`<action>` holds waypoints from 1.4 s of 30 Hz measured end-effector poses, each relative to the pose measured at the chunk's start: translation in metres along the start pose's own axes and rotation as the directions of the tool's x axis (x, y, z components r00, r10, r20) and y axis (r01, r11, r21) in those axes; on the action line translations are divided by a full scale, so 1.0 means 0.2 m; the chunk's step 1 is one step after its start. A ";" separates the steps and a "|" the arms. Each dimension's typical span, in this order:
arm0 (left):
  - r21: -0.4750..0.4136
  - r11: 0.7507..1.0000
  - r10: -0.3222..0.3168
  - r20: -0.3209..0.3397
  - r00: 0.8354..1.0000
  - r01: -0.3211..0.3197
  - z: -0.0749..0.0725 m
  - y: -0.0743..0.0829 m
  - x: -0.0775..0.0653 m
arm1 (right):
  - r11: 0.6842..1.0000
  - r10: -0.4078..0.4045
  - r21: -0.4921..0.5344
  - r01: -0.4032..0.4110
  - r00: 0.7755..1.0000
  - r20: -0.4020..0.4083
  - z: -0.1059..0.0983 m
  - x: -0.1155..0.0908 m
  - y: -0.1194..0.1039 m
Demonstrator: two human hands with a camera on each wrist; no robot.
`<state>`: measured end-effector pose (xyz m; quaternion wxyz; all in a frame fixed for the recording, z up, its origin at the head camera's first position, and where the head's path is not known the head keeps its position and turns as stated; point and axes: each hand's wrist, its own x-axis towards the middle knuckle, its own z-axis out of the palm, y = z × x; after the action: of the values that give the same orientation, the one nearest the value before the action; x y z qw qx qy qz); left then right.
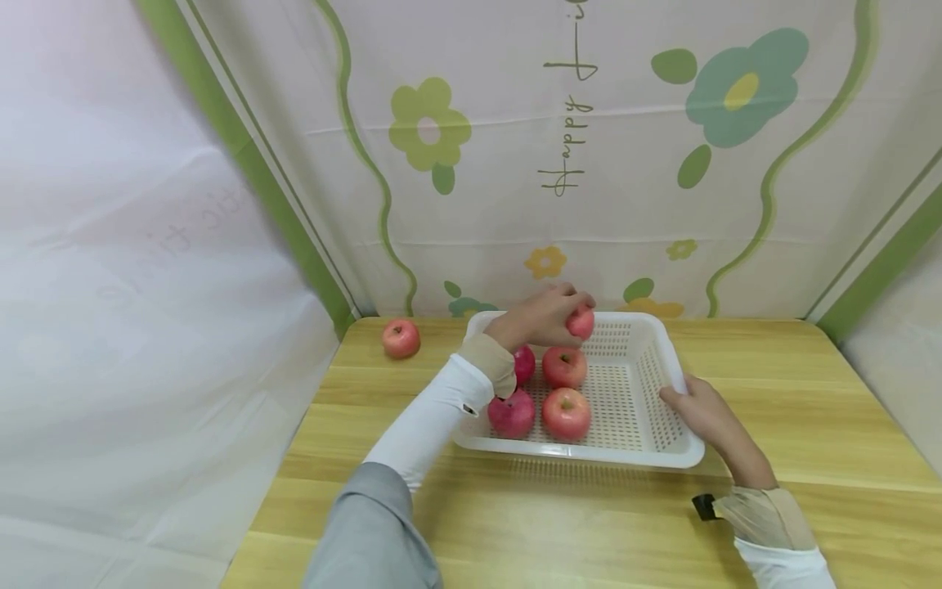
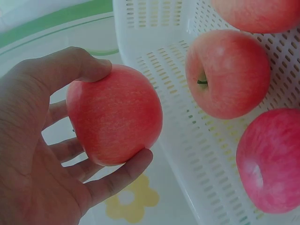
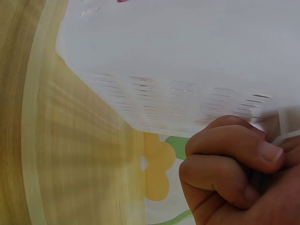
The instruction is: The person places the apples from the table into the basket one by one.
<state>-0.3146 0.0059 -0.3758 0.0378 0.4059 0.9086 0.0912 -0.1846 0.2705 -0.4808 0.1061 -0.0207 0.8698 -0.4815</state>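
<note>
My left hand (image 1: 543, 318) holds a red apple (image 2: 115, 117), thumb on one side and fingers around the other, above the back rim of a white perforated plastic basket (image 1: 589, 454). Inside the basket, on its left half, sit several apples (image 1: 566, 415), some pale red and some deeper pink; my left forearm partly covers two of them. On the basket's right side, my right hand (image 1: 705, 415) grips the rim with the thumb on top. Its curled fingers (image 3: 229, 145) show against the outer wall in the right wrist view.
One more apple (image 1: 401, 339) stands on the wooden table (image 1: 353, 458) at the back left, outside the basket. A white curtain with flower prints (image 1: 486, 204) hangs directly behind the table's back edge, with more white cloth (image 1: 147, 327) to the left.
</note>
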 end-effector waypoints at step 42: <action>0.008 0.999 0.046 0.048 0.998 -0.046 0.15 0.13 0.14 | 1.000 0.002 0.005 -0.002 1.000 -0.002 0.00 0.03 0.03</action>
<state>-0.3109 0.0482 -0.4000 0.0558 0.4289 0.8982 0.0783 -0.1896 0.2738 -0.4868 0.1060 -0.0190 0.8687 -0.4834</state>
